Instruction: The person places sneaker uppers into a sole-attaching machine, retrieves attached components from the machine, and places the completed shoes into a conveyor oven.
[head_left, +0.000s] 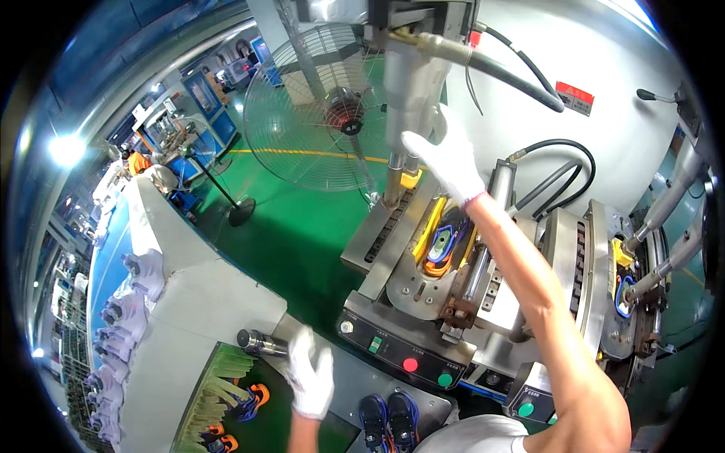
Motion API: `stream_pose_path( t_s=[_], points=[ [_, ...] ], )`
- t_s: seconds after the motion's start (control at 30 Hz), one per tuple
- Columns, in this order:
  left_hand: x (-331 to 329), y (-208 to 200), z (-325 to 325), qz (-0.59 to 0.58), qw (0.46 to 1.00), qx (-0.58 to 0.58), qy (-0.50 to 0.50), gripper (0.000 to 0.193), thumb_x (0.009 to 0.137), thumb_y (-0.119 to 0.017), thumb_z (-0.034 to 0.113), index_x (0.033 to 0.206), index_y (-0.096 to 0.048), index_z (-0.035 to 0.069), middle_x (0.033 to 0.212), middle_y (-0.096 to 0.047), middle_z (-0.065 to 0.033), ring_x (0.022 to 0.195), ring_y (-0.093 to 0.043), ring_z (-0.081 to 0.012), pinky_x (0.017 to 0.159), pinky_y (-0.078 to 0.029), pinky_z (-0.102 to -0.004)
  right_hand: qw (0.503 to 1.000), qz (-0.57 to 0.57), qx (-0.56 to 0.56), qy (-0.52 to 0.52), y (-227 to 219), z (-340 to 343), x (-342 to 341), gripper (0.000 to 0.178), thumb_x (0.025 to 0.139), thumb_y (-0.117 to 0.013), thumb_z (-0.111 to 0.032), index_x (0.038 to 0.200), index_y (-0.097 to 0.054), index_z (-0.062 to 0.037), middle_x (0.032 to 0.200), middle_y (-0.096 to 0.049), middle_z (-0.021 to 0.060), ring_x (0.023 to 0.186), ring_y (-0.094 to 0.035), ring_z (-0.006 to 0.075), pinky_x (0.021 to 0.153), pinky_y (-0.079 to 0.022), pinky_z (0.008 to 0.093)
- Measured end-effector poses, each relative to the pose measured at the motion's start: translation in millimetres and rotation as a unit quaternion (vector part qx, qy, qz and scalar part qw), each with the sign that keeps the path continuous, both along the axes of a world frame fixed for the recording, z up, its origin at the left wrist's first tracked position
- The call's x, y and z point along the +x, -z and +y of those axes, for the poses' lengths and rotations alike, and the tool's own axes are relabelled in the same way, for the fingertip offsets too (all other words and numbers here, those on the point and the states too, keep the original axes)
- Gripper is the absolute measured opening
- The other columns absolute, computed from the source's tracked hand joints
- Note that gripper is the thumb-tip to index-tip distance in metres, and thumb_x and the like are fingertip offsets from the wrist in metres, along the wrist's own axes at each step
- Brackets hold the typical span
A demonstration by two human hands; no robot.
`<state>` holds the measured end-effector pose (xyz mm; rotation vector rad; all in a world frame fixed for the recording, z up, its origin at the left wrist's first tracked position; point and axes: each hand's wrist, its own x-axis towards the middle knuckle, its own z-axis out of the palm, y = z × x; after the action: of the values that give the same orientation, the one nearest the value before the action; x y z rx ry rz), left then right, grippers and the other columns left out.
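My right hand (451, 157), in a white glove, is raised over the press machine (423, 302) with its fingers stretched out and thumb spread. It holds nothing and is beside the upright metal column of the press. Below it, a blue and orange shoe (441, 246) sits between yellow pads in the press. My left hand (312, 375), also in a white glove, is low at the front with its fingers apart. Nearest to it is a dark metal cylinder (260, 343); I cannot tell whether they touch. A pair of dark shoes (389, 423) stands on the grey ledge to its right.
A control panel (400, 355) with coloured buttons runs along the press front. A second press station (623, 294) stands at the right. Blue and orange shoes lie by a green strip curtain (215, 396). Behind are a caged fan (343, 113) and a bench with several pale shoes (124, 332).
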<state>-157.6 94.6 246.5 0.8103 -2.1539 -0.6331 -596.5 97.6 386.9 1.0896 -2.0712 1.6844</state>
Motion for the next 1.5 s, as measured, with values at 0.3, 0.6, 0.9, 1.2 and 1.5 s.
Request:
stream_pose_path(
  t_s=[0.3, 0.6, 0.9, 1.2, 1.5],
  points=[
    [-311.6, -325.0, -185.4, -0.117, 0.867, -0.475, -0.096, 0.043, 0.1, -0.065, 0.033, 0.133, -0.062, 0.005, 0.12, -0.071, -0.0174, 0.11, -0.071, -0.0312, 0.093, -0.055, -0.0417, 0.987, -0.017, 0.011, -0.16, -79.6, -20.1, -15.2, 0.067, 0.081, -0.082, -0.049, 0.12, -0.066, 0.0037, 0.102, -0.075, 0.0184, 0.093, -0.074, 0.0297, 0.085, -0.06, 0.0372],
    [-394.0, -359.6, -264.2, -0.281, 0.935, -0.217, -0.009, 0.05, 0.1, -0.062, 0.032, 0.142, -0.052, 0.006, 0.121, -0.07, -0.0201, 0.117, -0.067, -0.0324, 0.102, -0.05, -0.0422, 0.989, -0.043, -0.017, -0.144, -56.3, -22.4, -23.7, 0.082, 0.078, -0.085, -0.046, 0.132, -0.05, 0.004, 0.106, -0.072, 0.0215, 0.087, -0.075, 0.0282, 0.068, -0.061, 0.0359],
    [-375.1, -362.8, -225.4, -0.237, 0.921, -0.305, -0.046, 0.067, 0.1, -0.059, 0.042, 0.155, -0.037, 0.011, 0.131, -0.065, -0.0247, 0.126, -0.061, -0.0374, 0.107, -0.045, -0.0432, 0.997, -0.001, -0.005, -0.076, -38.6, -29.0, 7.8, 0.071, 0.08, -0.082, -0.041, 0.127, -0.056, 0.0065, 0.107, -0.071, 0.0239, 0.096, -0.073, 0.0316, 0.082, -0.059, 0.0397],
    [-118.4, -149.0, -136.3, -0.119, 0.934, -0.336, 0.011, 0.043, 0.101, -0.063, 0.019, 0.141, -0.058, 0.003, 0.124, -0.071, -0.0187, 0.115, -0.07, -0.0276, 0.1, -0.053, -0.0411, 0.998, 0.05, 0.024, 0.001, -7.7, 47.8, 65.0, 0.073, 0.087, -0.074, -0.035, 0.145, -0.053, 0.0043, 0.142, -0.058, 0.0283, 0.13, -0.059, 0.039, 0.11, -0.046, 0.0414],
    [176.2, 222.5, 184.9, -0.095, 0.919, 0.335, -0.186, 0.066, 0.094, -0.073, 0.014, 0.149, -0.041, -0.006, 0.142, -0.057, -0.0273, 0.131, -0.058, -0.0378, 0.113, -0.045, -0.0434, 0.811, 0.277, 0.483, -0.18, 331.3, 252.2, 273.2, 0.088, 0.084, -0.077, -0.024, 0.156, -0.036, 0.0047, 0.167, -0.022, 0.0292, 0.156, -0.016, 0.047, 0.126, -0.012, 0.0576]
  ],
)
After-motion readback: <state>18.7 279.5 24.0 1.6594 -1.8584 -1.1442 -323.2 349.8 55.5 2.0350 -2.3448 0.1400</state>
